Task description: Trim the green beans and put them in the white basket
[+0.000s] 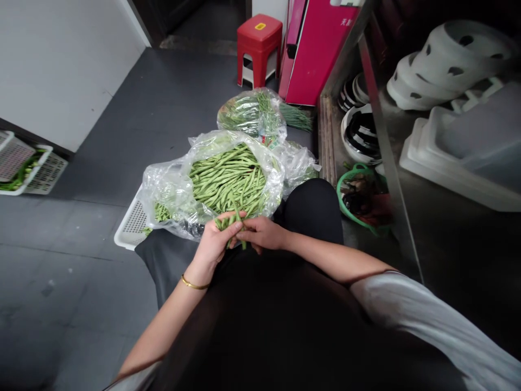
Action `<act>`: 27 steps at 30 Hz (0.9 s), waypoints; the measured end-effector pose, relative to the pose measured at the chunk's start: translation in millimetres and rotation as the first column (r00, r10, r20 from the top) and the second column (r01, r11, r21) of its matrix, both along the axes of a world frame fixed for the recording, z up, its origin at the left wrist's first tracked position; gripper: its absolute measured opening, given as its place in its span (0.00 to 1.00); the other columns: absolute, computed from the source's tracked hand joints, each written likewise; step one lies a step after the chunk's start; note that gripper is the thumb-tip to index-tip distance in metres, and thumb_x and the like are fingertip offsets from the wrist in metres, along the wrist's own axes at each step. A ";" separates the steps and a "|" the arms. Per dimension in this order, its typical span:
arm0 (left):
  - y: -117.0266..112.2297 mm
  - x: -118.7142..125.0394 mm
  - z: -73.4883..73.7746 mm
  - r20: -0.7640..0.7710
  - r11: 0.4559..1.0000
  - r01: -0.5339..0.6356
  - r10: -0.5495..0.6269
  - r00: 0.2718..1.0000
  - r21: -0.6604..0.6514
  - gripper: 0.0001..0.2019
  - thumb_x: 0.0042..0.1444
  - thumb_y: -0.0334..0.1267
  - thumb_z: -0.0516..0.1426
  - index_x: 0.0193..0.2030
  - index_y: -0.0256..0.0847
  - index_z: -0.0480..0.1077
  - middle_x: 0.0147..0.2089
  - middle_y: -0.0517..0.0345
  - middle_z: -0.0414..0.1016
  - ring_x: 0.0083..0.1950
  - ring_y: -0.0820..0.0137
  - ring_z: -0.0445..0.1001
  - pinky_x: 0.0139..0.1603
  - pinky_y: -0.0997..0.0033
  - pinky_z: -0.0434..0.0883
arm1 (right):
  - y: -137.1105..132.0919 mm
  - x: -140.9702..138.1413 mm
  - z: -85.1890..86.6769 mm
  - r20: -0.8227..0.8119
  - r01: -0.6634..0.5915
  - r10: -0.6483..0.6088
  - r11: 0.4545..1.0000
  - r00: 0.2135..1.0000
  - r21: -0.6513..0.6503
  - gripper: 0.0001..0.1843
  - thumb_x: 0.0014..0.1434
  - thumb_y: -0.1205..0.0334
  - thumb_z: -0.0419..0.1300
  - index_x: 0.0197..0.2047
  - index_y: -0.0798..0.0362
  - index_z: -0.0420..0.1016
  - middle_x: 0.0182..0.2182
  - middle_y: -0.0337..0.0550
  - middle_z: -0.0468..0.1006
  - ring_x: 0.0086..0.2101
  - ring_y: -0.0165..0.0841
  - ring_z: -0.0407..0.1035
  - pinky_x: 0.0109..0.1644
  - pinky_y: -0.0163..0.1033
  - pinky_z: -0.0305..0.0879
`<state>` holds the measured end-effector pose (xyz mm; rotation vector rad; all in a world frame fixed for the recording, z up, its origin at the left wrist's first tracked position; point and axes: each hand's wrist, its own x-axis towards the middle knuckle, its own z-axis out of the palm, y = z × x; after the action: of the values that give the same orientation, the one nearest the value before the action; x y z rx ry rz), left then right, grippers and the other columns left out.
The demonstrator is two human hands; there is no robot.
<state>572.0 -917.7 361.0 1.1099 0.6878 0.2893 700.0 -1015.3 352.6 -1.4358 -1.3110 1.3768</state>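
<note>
My left hand is closed around a small bunch of green beans. Against it, my right hand pinches at a bean that stands up from the bunch, its fingertips close to my left thumb. Just beyond both hands, a large clear plastic bag lies wide at the mouth, full of long green beans. A white perforated basket shows partly beneath the bag's left side, with a few bean pieces in it. Some of my right fingers are hidden.
Behind the bag lies another plastic bag of green vegetables. A red stool stands by a pink cabinet. To the right are a green basket and a metal shelf with white containers. White crates sit far left.
</note>
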 end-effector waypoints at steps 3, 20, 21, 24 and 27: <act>1.9 -3.1 -2.2 0.013 0.998 0.007 -0.007 1.000 -0.056 0.08 0.46 0.36 0.62 0.33 0.34 0.73 0.20 0.63 0.67 0.15 0.81 0.59 0.15 0.80 0.56 | 1.5 4.5 -0.3 0.022 -0.033 0.033 0.999 0.999 -0.009 0.20 0.54 0.47 0.59 0.25 0.57 0.70 0.14 0.33 0.67 0.16 0.24 0.64 0.23 0.29 0.59; 14.8 1.4 -30.7 -0.141 0.959 -0.169 0.140 0.980 -0.225 0.08 0.43 0.36 0.62 0.25 0.33 0.69 0.19 0.60 0.70 0.17 0.77 0.65 0.16 0.79 0.61 | -6.9 -0.6 21.7 0.145 0.039 -0.091 0.943 0.985 0.329 0.07 0.58 0.61 0.56 0.38 0.55 0.69 0.28 0.39 0.74 0.29 0.28 0.70 0.39 0.35 0.64; 12.9 1.3 -27.4 -0.097 0.954 -0.142 0.120 0.988 -0.266 0.08 0.44 0.36 0.62 0.28 0.34 0.69 0.22 0.59 0.71 0.19 0.76 0.68 0.19 0.78 0.64 | -5.1 0.7 16.4 0.130 0.072 -0.113 0.956 0.985 0.283 0.07 0.58 0.61 0.56 0.39 0.55 0.67 0.27 0.37 0.74 0.26 0.27 0.69 0.37 0.34 0.64; 4.0 0.7 -11.2 -0.008 0.953 -0.029 0.028 1.000 -0.300 0.11 0.45 0.37 0.63 0.32 0.35 0.68 0.25 0.58 0.73 0.24 0.73 0.72 0.24 0.77 0.69 | 1.5 9.6 4.2 0.148 0.189 -0.222 0.960 0.964 0.205 0.11 0.58 0.57 0.57 0.41 0.54 0.64 0.25 0.33 0.72 0.24 0.25 0.66 0.33 0.31 0.61; -1.0 -1.7 0.2 -0.007 0.966 0.054 -0.057 0.998 -0.255 0.12 0.47 0.39 0.63 0.32 0.36 0.66 0.22 0.60 0.71 0.21 0.74 0.70 0.20 0.78 0.65 | 3.9 19.1 2.1 0.251 0.195 -0.253 0.953 0.934 0.233 0.17 0.56 0.51 0.59 0.41 0.54 0.63 0.22 0.31 0.69 0.23 0.26 0.64 0.31 0.30 0.58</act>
<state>570.3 -918.8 361.2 0.8846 0.6844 0.1402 719.1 -1011.3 354.7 -1.6202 -1.3680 0.8850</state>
